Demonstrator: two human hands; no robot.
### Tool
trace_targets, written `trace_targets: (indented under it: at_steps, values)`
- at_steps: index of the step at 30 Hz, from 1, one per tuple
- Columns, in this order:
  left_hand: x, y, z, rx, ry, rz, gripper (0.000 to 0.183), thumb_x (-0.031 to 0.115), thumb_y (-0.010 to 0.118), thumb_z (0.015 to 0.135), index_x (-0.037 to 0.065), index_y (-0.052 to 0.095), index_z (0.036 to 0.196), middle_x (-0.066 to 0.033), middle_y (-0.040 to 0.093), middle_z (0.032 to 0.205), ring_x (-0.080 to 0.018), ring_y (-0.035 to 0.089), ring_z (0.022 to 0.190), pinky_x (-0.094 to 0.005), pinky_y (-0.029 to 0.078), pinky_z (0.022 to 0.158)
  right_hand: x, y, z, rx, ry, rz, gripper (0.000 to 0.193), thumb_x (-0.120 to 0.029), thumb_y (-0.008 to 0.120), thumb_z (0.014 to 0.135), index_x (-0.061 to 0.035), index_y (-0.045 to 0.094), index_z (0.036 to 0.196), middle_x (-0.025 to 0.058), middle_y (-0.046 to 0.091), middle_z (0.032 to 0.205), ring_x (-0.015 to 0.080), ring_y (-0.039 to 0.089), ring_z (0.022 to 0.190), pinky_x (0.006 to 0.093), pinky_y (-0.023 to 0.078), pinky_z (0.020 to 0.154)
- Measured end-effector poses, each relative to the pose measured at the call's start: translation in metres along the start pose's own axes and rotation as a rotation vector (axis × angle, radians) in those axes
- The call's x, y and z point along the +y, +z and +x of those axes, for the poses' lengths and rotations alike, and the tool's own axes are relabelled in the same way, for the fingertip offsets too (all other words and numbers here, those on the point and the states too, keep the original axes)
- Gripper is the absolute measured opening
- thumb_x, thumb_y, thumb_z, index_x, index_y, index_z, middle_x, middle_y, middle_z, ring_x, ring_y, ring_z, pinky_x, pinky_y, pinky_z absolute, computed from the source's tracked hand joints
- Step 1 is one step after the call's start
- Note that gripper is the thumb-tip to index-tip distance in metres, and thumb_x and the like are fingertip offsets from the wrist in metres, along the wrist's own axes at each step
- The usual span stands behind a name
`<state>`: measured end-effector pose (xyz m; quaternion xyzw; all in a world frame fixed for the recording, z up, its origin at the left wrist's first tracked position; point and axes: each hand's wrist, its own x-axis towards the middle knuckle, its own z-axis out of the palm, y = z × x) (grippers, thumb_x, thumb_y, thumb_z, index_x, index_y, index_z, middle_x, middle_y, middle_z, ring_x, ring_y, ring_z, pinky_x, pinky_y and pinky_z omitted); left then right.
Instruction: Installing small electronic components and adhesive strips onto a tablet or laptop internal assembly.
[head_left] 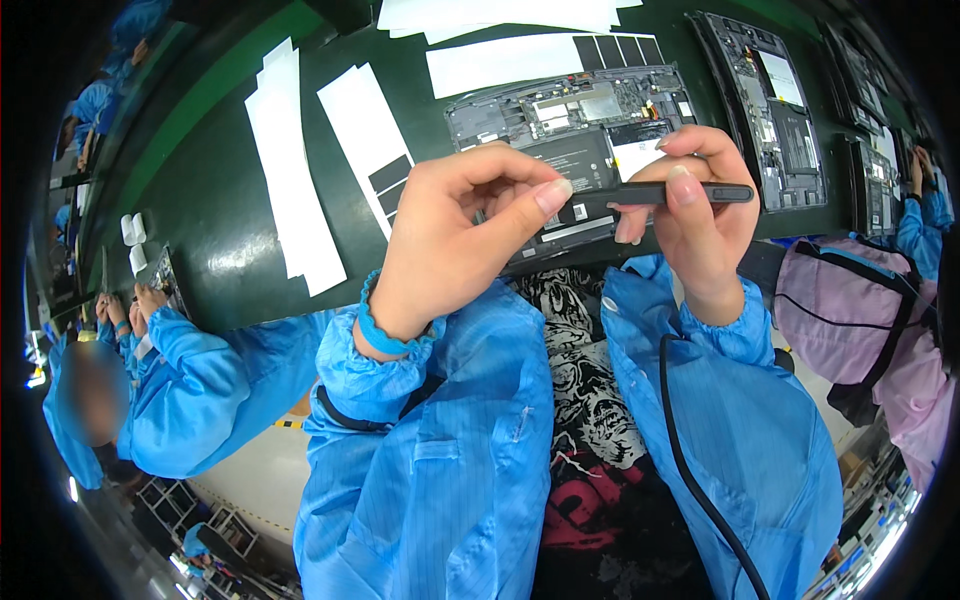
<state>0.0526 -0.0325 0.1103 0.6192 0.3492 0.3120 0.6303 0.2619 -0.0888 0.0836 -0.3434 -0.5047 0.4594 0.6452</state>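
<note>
My right hand [705, 215] grips a slim black bar-shaped tool [735, 193] between thumb and fingers, its wider end sticking out to the right. My left hand [450, 225] is closed in a pinch at the tool's left end. Whether that pinch holds the tool itself or a small piece at its tip is hidden by the thumb. A blue band circles my left wrist. Both hands hover over the near part of an opened laptop base [490, 125], where a black battery, circuit boards and a white label are exposed.
White strips with black rectangles [370, 130] lie left of and behind the laptop base. More white strips [285, 170] lie farther left. Another opened laptop base [770, 110] stands to the right, with more beyond. A co-worker's blue sleeve [200, 370] is at left. A black cable [680, 450] hangs along my right side.
</note>
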Motion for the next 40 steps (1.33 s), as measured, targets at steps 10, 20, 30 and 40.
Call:
trace_targets:
  at_steps: [10, 20, 30, 40]
  values:
    - [-0.012, 0.007, 0.000, 0.191, -0.049, 0.116, 0.010, 0.005, 0.067, 0.087, -0.005, 0.067, 0.089, -0.0002, 0.062, 0.080, -0.0057, 0.054, 0.075, -0.0199, 0.042, 0.067, 0.011, 0.002, -0.004, 0.006, 0.085, 0.116, 0.018, -0.012, 0.050, 0.098, 0.0039, 0.054, 0.090, 0.0179, 0.066, 0.077, 0.0178, 0.065, 0.063, 0.0291, 0.052, 0.059]
    - [-0.059, -0.017, 0.060, 0.307, 0.098, 0.517, 0.019, 0.015, 0.073, 0.083, -0.002, 0.071, 0.091, -0.0028, 0.064, 0.085, -0.0100, 0.058, 0.077, -0.0231, 0.045, 0.067, 0.044, -0.042, 0.002, 0.267, 0.160, -0.037, 0.024, -0.018, 0.053, 0.098, 0.0022, 0.055, 0.085, 0.0167, 0.065, 0.074, 0.0148, 0.062, 0.060, 0.0262, 0.050, 0.059]
    - [-0.080, -0.024, 0.087, 0.279, 0.172, 0.576, 0.014, 0.011, 0.075, 0.078, -0.001, 0.073, 0.086, -0.0096, 0.064, 0.109, -0.0186, 0.059, 0.098, -0.0282, 0.045, 0.085, 0.055, -0.051, 0.004, 0.296, 0.238, 0.019, 0.022, -0.017, 0.055, 0.097, -0.0003, 0.054, 0.083, 0.0056, 0.056, 0.065, 0.0118, 0.058, 0.056, 0.0284, 0.054, 0.067]
    - [-0.077, -0.019, 0.089, 0.321, 0.014, 0.309, 0.017, 0.015, 0.077, 0.077, 0.003, 0.076, 0.088, -0.0109, 0.064, 0.111, -0.0231, 0.059, 0.097, -0.0307, 0.046, 0.082, 0.057, -0.055, 0.002, 0.261, 0.268, -0.034, 0.020, -0.015, 0.054, 0.097, 0.0024, 0.054, 0.087, 0.0178, 0.064, 0.075, 0.0164, 0.061, 0.060, 0.0266, 0.049, 0.059]
